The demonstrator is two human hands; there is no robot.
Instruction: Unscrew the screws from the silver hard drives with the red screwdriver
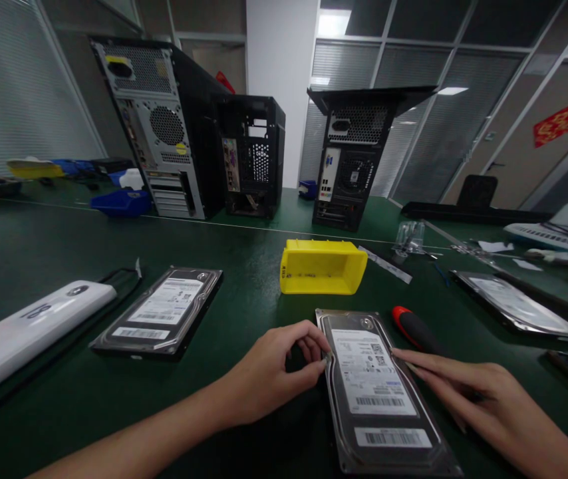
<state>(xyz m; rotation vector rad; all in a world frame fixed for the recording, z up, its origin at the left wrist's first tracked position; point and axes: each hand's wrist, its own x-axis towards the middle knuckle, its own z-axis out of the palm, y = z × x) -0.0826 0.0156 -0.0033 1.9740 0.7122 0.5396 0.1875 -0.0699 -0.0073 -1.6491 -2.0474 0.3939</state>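
A hard drive with a white label lies face up on the green table in front of me. At its left edge, my left hand has thumb and forefinger pinched together; a tiny, perhaps metallic bit shows at the tips, too small to name. My right hand rests along the drive's right side with fingers stretched out, the fingertips touching that edge. A screwdriver with a red and black handle lies just beyond the right fingers, its shaft hidden. Behind the drive, a yellow plastic bin lies with its opening towards me.
Left of my arm are a second hard drive and a white power strip. Another drive lies at right. Computer cases and a third case stand at the back, near a blue bin.
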